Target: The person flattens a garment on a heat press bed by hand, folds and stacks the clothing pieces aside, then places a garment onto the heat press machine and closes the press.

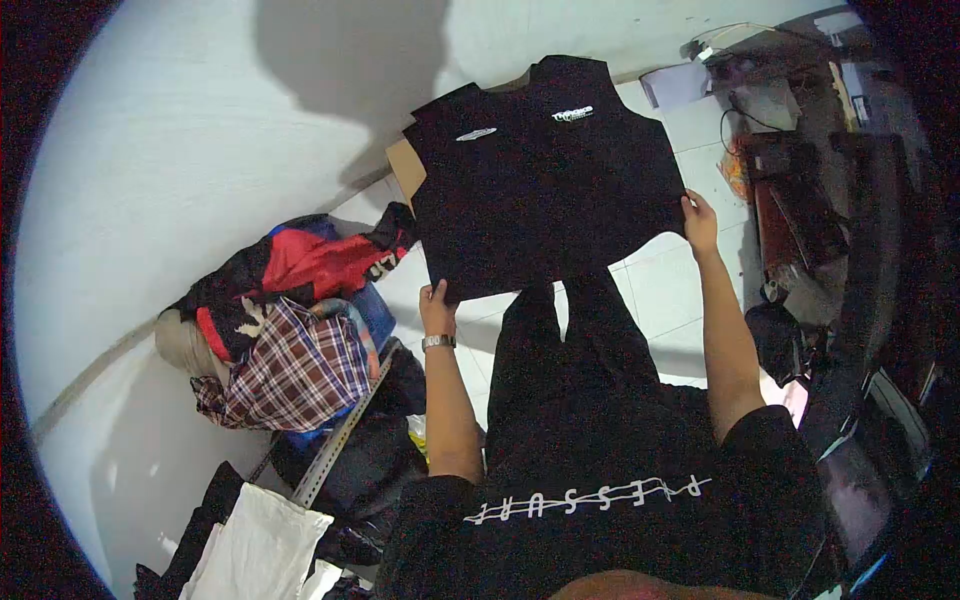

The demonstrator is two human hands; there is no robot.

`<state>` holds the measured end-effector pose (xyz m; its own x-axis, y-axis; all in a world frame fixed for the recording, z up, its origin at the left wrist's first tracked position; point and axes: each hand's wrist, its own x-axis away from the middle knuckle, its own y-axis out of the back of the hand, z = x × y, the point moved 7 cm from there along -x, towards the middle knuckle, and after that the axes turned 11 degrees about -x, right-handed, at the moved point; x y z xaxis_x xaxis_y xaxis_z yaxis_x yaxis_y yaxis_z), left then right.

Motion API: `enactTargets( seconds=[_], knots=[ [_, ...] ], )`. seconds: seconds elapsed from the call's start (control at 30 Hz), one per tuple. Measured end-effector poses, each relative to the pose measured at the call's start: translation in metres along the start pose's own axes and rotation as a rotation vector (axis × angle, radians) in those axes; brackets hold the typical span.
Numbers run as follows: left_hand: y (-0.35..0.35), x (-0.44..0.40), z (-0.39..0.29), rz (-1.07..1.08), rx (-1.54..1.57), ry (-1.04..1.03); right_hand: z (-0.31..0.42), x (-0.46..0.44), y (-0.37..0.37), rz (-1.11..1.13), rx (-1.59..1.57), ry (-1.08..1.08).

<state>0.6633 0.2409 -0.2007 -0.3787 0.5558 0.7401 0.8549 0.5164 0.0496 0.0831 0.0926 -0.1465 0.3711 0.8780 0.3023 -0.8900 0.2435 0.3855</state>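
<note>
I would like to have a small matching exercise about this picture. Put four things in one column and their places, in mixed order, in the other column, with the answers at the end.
1. black garment piece
2. checked cloth
3. wristwatch
4. white packet

A. around the left wrist
B. held spread between the left hand and right hand
C. near the bottom left of the picture
D. lying next to the red cloth

Pairs: 1-B, 2-D, 3-A, 4-C
</note>
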Motion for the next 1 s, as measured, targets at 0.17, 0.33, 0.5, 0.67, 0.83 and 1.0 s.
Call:
enactTargets(
  seconds=[0.17,0.33,0.5,0.67,0.83,1.0],
  knots=[
    [-0.030,-0.003,-0.068,0.159,0.281,-0.119,0.036,-0.023,0.003,-0.021,-0.273,-0.102],
    [-0.063,-0.014,-0.164,0.351,0.407,-0.192,0.100,-0.076,-0.007,0.030,-0.465,-0.163],
    [-0.100,0.003,-0.273,0.455,0.424,-0.333,0.212,-0.096,-0.011,0.009,-0.666,-0.142],
    [-0.106,0.020,-0.335,0.475,0.447,-0.410,0.261,-0.138,-0.008,0.122,-0.771,-0.093],
    [-0.106,0.042,-0.381,0.514,0.509,-0.468,0.300,-0.128,-0.002,0.070,-0.788,-0.164],
    [-0.097,0.068,-0.396,0.517,0.500,-0.533,0.323,-0.108,0.016,0.107,-0.730,-0.101]
  ],
)
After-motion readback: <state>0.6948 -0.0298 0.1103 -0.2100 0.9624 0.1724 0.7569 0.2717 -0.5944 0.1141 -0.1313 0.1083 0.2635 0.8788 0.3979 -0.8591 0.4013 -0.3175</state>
